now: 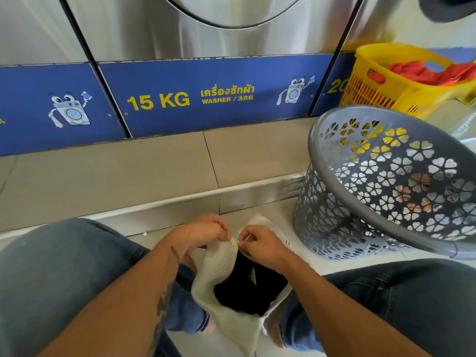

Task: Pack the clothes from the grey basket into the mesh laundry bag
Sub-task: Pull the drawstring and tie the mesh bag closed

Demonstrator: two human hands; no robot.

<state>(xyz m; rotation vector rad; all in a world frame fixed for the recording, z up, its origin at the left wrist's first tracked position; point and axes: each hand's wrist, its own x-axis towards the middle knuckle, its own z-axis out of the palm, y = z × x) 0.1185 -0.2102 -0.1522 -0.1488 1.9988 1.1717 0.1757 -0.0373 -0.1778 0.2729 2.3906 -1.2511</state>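
The left hand is closed in a pinch grip on the upper edge of the mesh laundry bag, which is held upright between the knees, just above the tiled floor. Dark clothing is seen inside the bag's open mouth. The right hand is pinched on the bag's edge too, just beside the left. Further right, the grey basket is tipped toward the person, with a yellow basket behind it.

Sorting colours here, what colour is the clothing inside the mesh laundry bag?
Black clothing, inside the cream mesh laundry bag; head view.
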